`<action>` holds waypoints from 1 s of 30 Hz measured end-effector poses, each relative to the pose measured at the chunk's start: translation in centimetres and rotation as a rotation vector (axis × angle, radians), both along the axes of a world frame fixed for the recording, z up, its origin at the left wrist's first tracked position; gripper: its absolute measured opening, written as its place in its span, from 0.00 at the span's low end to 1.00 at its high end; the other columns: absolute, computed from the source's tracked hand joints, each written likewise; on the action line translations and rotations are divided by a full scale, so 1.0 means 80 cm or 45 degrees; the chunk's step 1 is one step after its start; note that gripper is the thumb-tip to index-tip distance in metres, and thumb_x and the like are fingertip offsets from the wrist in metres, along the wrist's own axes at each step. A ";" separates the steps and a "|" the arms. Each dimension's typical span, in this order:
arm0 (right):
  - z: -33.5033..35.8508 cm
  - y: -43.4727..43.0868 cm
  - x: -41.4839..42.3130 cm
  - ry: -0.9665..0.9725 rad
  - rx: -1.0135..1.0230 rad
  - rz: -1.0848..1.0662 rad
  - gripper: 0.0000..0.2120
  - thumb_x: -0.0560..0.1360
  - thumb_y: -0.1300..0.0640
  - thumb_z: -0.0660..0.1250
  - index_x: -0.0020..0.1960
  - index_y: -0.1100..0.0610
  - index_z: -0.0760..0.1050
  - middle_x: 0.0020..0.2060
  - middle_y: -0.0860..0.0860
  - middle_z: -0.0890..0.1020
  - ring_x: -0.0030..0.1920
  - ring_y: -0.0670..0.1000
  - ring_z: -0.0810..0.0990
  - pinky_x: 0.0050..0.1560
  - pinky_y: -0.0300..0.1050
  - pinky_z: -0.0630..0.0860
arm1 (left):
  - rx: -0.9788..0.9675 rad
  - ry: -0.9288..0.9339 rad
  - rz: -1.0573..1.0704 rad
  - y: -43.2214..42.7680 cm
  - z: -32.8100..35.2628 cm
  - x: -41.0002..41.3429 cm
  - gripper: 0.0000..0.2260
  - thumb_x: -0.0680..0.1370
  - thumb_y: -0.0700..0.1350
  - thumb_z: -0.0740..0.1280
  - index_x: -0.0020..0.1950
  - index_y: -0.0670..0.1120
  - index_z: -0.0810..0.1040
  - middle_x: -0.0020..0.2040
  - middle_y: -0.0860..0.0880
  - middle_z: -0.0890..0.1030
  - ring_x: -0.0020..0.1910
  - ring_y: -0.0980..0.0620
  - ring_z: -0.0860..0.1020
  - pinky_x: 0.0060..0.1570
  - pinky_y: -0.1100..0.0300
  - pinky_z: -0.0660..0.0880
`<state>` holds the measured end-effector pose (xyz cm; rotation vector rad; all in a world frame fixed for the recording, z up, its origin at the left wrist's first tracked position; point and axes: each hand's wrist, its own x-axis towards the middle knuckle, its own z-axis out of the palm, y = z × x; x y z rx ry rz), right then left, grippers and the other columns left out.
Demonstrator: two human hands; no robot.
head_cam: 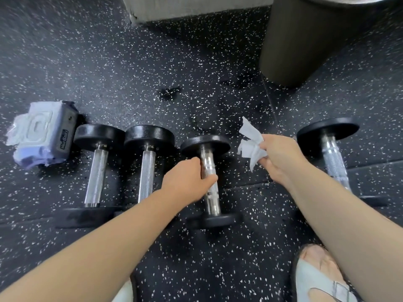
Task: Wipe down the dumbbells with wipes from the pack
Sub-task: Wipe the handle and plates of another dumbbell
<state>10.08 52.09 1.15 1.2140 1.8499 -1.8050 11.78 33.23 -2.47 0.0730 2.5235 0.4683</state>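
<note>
On the speckled floor [152,62], the pack of wipes [41,136] lies far left, touching the first dumbbell [96,173], with the second dumbbell [147,173] just beside it. The left hand [187,179] has its fingers wrapped round the handle of the third dumbbell [207,155]. The right hand [281,158] pinches a crumpled white wipe [250,144] above the floor. The fourth dumbbell [333,160] lies far right, below a dark bin [305,40].
</note>
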 end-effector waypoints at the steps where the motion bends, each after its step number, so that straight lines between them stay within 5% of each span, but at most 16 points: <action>1: -0.001 0.000 0.002 -0.015 0.047 0.021 0.24 0.69 0.77 0.53 0.66 0.79 0.62 0.63 0.77 0.68 0.67 0.71 0.62 0.68 0.68 0.60 | -0.001 0.090 -0.016 -0.003 0.002 0.006 0.13 0.76 0.59 0.63 0.48 0.49 0.71 0.43 0.54 0.78 0.42 0.53 0.77 0.38 0.56 0.74; 4: -0.006 0.007 0.006 -0.062 0.083 0.035 0.24 0.69 0.79 0.50 0.66 0.79 0.62 0.60 0.79 0.69 0.65 0.74 0.64 0.69 0.68 0.58 | 0.079 0.340 -0.201 -0.012 0.003 0.020 0.13 0.76 0.45 0.64 0.61 0.52 0.73 0.56 0.54 0.76 0.55 0.52 0.75 0.47 0.57 0.74; 7: -0.009 0.013 0.014 -0.048 0.044 0.117 0.20 0.73 0.75 0.55 0.65 0.74 0.70 0.62 0.72 0.74 0.54 0.67 0.77 0.60 0.57 0.75 | -0.051 0.603 -0.747 -0.018 -0.007 0.023 0.26 0.66 0.37 0.71 0.63 0.49 0.77 0.64 0.46 0.74 0.65 0.44 0.70 0.64 0.50 0.72; 9: -0.011 0.017 0.019 -0.033 0.031 0.120 0.18 0.73 0.75 0.55 0.61 0.75 0.72 0.61 0.71 0.75 0.48 0.59 0.76 0.50 0.49 0.75 | -0.183 0.649 -1.048 -0.013 -0.018 0.019 0.25 0.60 0.39 0.76 0.55 0.51 0.82 0.60 0.45 0.78 0.65 0.43 0.72 0.68 0.48 0.66; 11: -0.016 0.022 0.023 -0.051 0.009 0.075 0.19 0.70 0.78 0.52 0.57 0.79 0.73 0.55 0.74 0.77 0.47 0.62 0.80 0.56 0.49 0.73 | -0.234 0.619 -1.259 -0.002 -0.026 0.011 0.17 0.62 0.40 0.77 0.48 0.52 0.83 0.54 0.47 0.81 0.63 0.45 0.75 0.72 0.48 0.60; 14: -0.016 0.025 0.024 -0.065 -0.045 0.028 0.17 0.69 0.76 0.53 0.45 0.70 0.80 0.51 0.72 0.80 0.46 0.60 0.81 0.63 0.52 0.74 | -0.288 0.631 -1.475 0.010 -0.028 -0.007 0.09 0.65 0.40 0.75 0.39 0.53 0.81 0.39 0.52 0.80 0.49 0.48 0.79 0.72 0.49 0.59; 17: -0.012 0.028 0.024 -0.061 -0.073 0.027 0.18 0.70 0.77 0.52 0.42 0.68 0.80 0.51 0.73 0.79 0.42 0.57 0.81 0.64 0.56 0.74 | -0.362 0.558 -1.611 0.020 -0.024 -0.017 0.08 0.71 0.39 0.70 0.42 0.52 0.80 0.38 0.53 0.78 0.47 0.49 0.77 0.73 0.47 0.59; 20: -0.011 0.032 0.021 -0.057 -0.074 -0.002 0.18 0.67 0.78 0.52 0.33 0.66 0.78 0.51 0.72 0.79 0.46 0.58 0.82 0.63 0.55 0.75 | -0.513 0.436 -1.673 0.036 -0.019 -0.021 0.08 0.77 0.40 0.64 0.51 0.51 0.79 0.47 0.52 0.78 0.53 0.48 0.74 0.73 0.47 0.55; 23: -0.011 0.038 0.021 -0.060 -0.097 -0.055 0.17 0.66 0.79 0.52 0.36 0.69 0.78 0.46 0.70 0.82 0.53 0.59 0.82 0.61 0.55 0.76 | -0.566 0.390 -1.656 0.052 -0.009 -0.025 0.08 0.77 0.43 0.65 0.54 0.52 0.78 0.50 0.53 0.79 0.55 0.49 0.74 0.70 0.48 0.59; 27: -0.004 0.055 0.020 -0.013 -0.090 -0.114 0.17 0.69 0.78 0.52 0.37 0.65 0.77 0.40 0.66 0.81 0.40 0.54 0.81 0.55 0.50 0.79 | -0.566 0.211 -1.453 0.070 0.006 -0.028 0.11 0.75 0.48 0.67 0.56 0.51 0.75 0.54 0.51 0.78 0.57 0.48 0.74 0.62 0.51 0.65; 30: 0.005 0.074 0.012 0.004 -0.070 -0.232 0.21 0.66 0.76 0.54 0.46 0.63 0.81 0.52 0.73 0.79 0.38 0.59 0.75 0.51 0.54 0.78 | -0.339 0.115 -1.094 0.080 0.018 -0.030 0.05 0.75 0.49 0.65 0.49 0.51 0.70 0.52 0.49 0.79 0.55 0.45 0.76 0.51 0.53 0.66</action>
